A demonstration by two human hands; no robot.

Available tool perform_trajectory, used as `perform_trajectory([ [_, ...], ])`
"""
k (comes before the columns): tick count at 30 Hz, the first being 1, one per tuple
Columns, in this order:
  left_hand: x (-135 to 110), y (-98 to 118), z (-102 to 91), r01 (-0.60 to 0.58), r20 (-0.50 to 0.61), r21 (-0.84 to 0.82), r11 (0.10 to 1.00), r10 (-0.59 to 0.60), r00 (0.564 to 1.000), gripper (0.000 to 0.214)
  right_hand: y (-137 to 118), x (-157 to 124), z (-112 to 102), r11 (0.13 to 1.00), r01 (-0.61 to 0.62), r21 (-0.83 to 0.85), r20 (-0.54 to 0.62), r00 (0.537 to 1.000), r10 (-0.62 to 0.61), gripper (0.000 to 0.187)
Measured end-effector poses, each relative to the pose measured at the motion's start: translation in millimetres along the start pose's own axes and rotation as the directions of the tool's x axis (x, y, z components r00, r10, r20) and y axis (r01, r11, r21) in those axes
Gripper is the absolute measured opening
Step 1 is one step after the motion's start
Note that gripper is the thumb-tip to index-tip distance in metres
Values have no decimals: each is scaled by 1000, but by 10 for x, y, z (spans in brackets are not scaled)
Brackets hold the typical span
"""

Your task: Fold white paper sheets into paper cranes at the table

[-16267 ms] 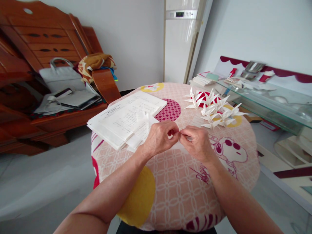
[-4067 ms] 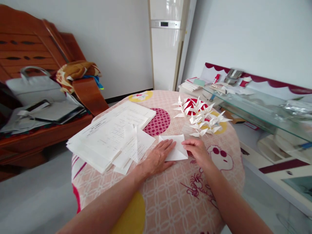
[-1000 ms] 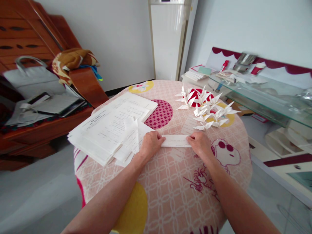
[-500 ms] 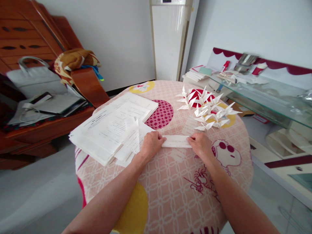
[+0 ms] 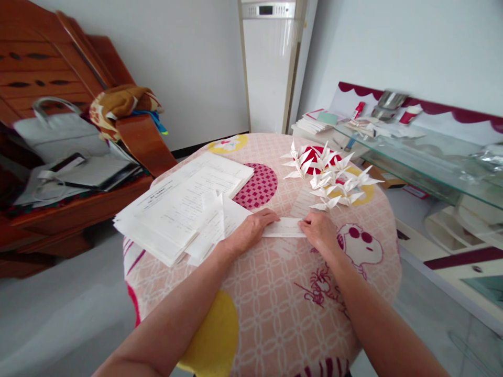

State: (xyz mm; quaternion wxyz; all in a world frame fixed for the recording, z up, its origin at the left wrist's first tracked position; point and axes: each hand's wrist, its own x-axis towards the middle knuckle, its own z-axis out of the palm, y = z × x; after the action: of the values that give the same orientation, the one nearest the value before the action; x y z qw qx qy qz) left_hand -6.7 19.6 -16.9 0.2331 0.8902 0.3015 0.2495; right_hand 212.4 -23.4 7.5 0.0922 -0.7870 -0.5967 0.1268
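Paper strip [image 5: 283, 227] lies flat near the middle of the bench [image 5: 275, 314], its long axis running left to right with one end toward each hand. The left hand [image 5: 251, 231] is spread flat on its left end and the right hand [image 5: 319, 231] presses fingertips on the right end, nothing pinched. Looks early to me: it's only a narrow flat band, nothing like the paper cranes [image 5: 334, 180] just behind it, and a pile of sheets [image 5: 181, 209] sits to the left.
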Motion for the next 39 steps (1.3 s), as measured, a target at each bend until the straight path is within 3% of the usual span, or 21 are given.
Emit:
perform_trajectory([
  [9, -129, 52, -126, -77, 228, 96, 992, 53, 972, 50, 18, 19, -4, 1000, -5, 20, -19, 1000, 6, 27],
  [20, -212, 116, -118, -188, 304, 169, 967, 131, 944, 41, 31, -14, -39, 997, 0, 81, -77, 997, 7, 20],
  [22, -214, 118, -110, -187, 293, 161, 969, 134, 947, 41, -17, -92, -72, 994, 59, 95, -170, 985, -42, 21],
  [24, -211, 128, -105, -187, 273, 133, 973, 145, 951, 40, -104, -196, -82, 970, 225, 94, -250, 948, -195, 22],
  [27, -202, 148, -103, -212, 255, 77, 974, 186, 949, 39, -248, -327, -26, 907, 408, 106, -123, 910, -395, 23],
  [32, -211, 150, -100, -214, 254, 106, 971, 181, 950, 43, -316, -328, 92, 951, 284, 122, 56, 955, -292, 19],
  [39, -232, 116, -90, -222, 267, 161, 962, 174, 948, 42, -260, -221, 52, 958, 204, 200, 130, 964, -232, 15],
])
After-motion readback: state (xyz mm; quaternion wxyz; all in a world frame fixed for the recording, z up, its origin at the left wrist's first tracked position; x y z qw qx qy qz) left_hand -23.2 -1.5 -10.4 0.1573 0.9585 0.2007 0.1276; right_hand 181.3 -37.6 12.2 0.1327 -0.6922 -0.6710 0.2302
